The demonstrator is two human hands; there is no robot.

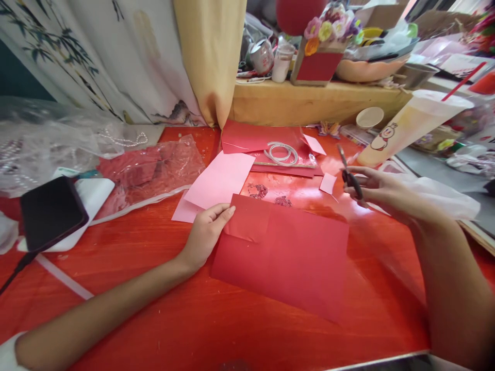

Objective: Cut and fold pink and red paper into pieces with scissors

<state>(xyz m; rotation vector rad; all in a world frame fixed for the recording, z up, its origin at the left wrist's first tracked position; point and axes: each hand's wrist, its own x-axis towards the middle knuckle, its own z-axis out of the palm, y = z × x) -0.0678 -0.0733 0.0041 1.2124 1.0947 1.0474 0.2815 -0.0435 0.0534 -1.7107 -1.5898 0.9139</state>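
My left hand [209, 232] pinches the upper left edge of a red sheet of paper [301, 257] between thumb and fingers. A smaller red piece [247, 219] lies over the sheet's upper left corner, close to the thumb. To the right, my right hand [375, 188] holds a small pair of scissors [351, 180] with dark handles, blades pointing up and away from the sheet. Pink paper [222, 178] lies just beyond my left hand. A small pale pink scrap [328, 183] sits left of the scissors.
Behind are stacked red sheets [259, 136] with a coiled white cord [281, 153]. A tilted drink cup [413, 129] with a straw stands at right. On the left are a phone [54, 212] and clear plastic packaging [154, 170]. A cluttered shelf [317, 95] runs along the back.
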